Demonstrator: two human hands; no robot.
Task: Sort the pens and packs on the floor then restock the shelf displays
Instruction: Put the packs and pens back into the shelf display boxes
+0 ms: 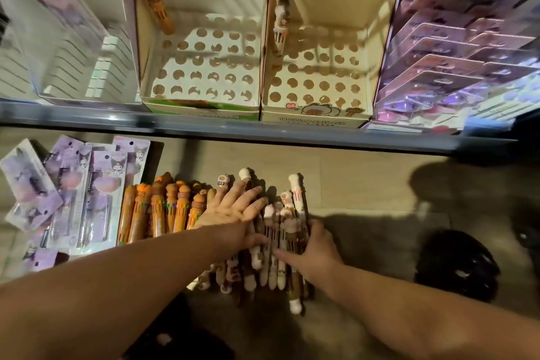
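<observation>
A heap of white and brown character pens [274, 245] lies on the floor in the middle. My left hand [233, 210] rests flat on the heap's left side with fingers spread and straight. My right hand [314, 245] cups the heap's right side, thumb lying across the pens. To the left, a row of orange-brown pens [157, 210] lies side by side. Purple blister packs [79, 190] are spread at far left. On the shelf, two pen display boxes with hole grids, the left box [201, 67] and the right box [318, 70], each hold one upright pen.
A clear acrylic bin [73, 47] stands at the shelf's left. A tiered rack of purple-pink packs [450, 61] fills the right. The dark shelf edge [263, 128] runs across the view. A black object [455, 266] lies on the floor at right.
</observation>
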